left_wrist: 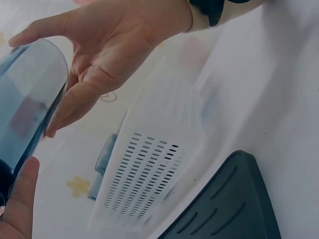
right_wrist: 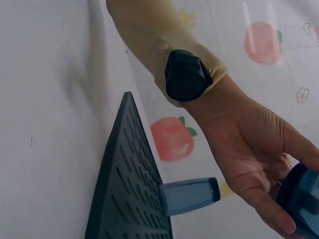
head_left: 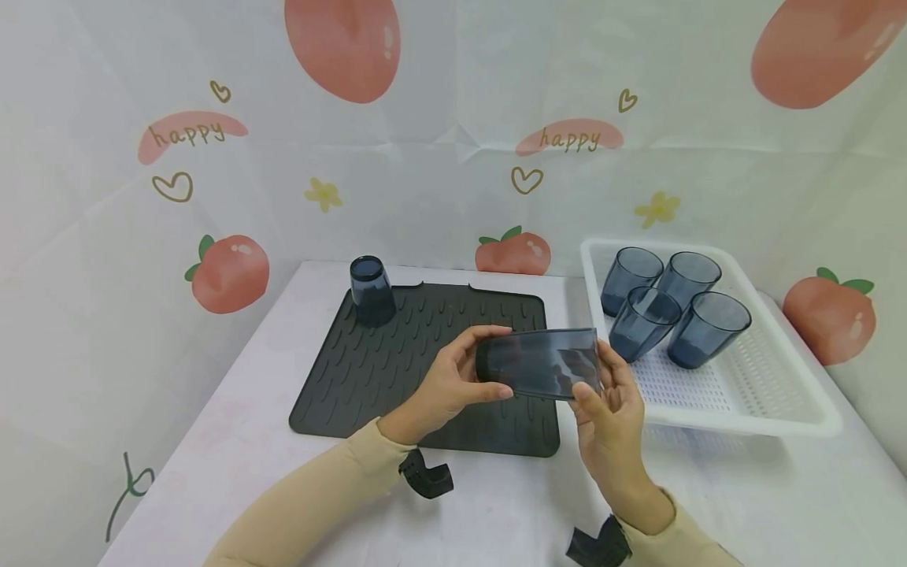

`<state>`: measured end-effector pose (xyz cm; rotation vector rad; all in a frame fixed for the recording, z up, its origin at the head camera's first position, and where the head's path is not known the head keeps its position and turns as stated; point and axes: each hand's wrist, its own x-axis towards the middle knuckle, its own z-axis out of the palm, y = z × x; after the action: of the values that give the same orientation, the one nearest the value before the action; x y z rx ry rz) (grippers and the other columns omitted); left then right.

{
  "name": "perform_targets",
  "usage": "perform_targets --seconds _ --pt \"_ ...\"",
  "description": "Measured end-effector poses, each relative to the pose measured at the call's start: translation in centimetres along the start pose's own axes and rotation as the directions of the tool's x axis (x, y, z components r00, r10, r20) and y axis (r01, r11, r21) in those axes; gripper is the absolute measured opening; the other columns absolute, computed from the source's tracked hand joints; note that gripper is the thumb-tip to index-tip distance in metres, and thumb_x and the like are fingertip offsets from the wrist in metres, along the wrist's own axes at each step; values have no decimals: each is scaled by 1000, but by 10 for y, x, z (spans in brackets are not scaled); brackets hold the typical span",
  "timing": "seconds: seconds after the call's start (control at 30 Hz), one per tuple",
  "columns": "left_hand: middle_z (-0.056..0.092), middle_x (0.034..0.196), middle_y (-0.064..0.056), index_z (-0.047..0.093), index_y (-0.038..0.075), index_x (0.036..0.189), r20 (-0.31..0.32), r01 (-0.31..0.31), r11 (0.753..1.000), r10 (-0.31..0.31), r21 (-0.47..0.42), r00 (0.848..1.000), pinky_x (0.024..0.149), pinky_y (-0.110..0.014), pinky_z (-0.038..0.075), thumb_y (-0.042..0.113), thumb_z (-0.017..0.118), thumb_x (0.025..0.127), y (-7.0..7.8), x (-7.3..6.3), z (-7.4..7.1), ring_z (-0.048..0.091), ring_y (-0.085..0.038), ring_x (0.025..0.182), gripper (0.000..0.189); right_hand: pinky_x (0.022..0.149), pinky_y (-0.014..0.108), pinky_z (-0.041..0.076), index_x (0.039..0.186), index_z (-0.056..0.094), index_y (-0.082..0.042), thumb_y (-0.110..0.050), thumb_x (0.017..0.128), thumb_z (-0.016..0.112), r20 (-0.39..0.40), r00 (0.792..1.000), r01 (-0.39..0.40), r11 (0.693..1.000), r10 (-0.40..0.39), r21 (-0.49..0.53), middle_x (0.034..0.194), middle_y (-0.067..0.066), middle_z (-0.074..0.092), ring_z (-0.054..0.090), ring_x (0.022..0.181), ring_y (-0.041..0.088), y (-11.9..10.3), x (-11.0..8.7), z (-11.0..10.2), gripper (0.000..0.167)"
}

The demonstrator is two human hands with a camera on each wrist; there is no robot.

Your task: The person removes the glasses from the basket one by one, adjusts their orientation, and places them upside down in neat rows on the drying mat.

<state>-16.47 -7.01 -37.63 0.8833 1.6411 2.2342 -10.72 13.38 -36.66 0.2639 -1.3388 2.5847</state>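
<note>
Both hands hold one blue-tinted drinking glass (head_left: 542, 362) on its side, raised over the right part of a black ridged mat (head_left: 425, 370). My left hand (head_left: 453, 382) grips the dark base end, thumb in front and fingers behind. At the rim end, my right hand (head_left: 611, 409) pinches the glass, its thumb on the near wall. The left wrist view shows the rim of the glass (left_wrist: 30, 94) between the right thumb and fingers. Upside down on the mat's far left corner stands another blue glass (head_left: 372, 291), also visible in the right wrist view.
A white perforated basket (head_left: 772, 394) stands on the table at the right, with several upright blue glasses (head_left: 708, 327) in its far left part. Behind the white table (head_left: 496, 512) hangs a pale sheet printed with peaches. Black straps hang at both wrists.
</note>
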Motion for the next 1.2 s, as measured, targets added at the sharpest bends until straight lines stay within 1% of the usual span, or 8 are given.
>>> perform_targets --seconds 0.27,0.37,0.5,0.7,0.83,1.03,1.1,1.2 --pt "48 130 -8 42 -1 138 -17 -36 999 36 -8 999 91 -29 54 22 86 72 0 0 0 54 -17 117 83 96 23 48 141 33 -3 -3 90 64 9 1000 -1 1000 1 -3 139 10 46 56 117 13 -3 1 3 60" --pt "48 132 -9 43 0 138 -30 -30 1000 30 -9 999 91 -29 54 22 87 72 0 0 0 54 -17 118 83 97 23 48 141 33 -3 -5 90 65 22 1000 -8 999 9 -43 140 10 45 55 119 13 -5 2 4 60" --pt "47 134 -11 44 3 138 -51 -10 1000 9 -9 999 92 -29 53 19 86 72 -2 -2 -2 54 -18 119 81 98 22 47 143 29 -3 -9 91 65 77 997 -20 992 29 -122 140 9 42 51 122 13 -8 4 4 63" --pt "47 134 -11 43 2 139 -67 7 1000 -7 -7 998 92 -29 53 19 87 71 -2 -4 -4 54 -18 119 82 99 18 46 142 28 -3 -7 91 66 159 986 -26 983 55 -183 138 5 43 49 122 11 -12 8 -1 64" --pt "47 134 -12 42 1 139 -67 0 1000 0 -4 998 92 -29 53 20 87 71 0 -4 -4 54 -18 119 84 97 17 47 140 30 -4 -3 90 64 193 979 -19 972 66 -234 135 2 47 50 120 10 -14 10 -6 61" --pt "46 135 -13 42 1 140 -73 -9 1000 8 -8 997 93 -30 53 13 85 73 1 -4 -6 53 -19 121 81 95 16 47 140 34 -9 -1 87 65 226 969 -31 953 103 -302 133 -1 49 51 120 8 -19 13 -10 62" --pt "46 136 -13 42 1 140 -74 -7 1000 7 -7 997 94 -30 52 12 85 73 1 -4 -6 53 -20 121 80 94 16 47 140 34 -11 -1 86 66 232 964 -45 941 129 -336 133 -3 50 51 119 7 -21 14 -12 63" --pt "45 136 -14 41 0 140 -73 -8 1000 8 -2 997 94 -31 53 11 85 73 2 -5 -8 53 -20 121 81 92 17 48 143 33 -12 -1 84 67 242 953 -72 914 181 -400 132 -5 50 50 118 8 -24 16 -16 69"
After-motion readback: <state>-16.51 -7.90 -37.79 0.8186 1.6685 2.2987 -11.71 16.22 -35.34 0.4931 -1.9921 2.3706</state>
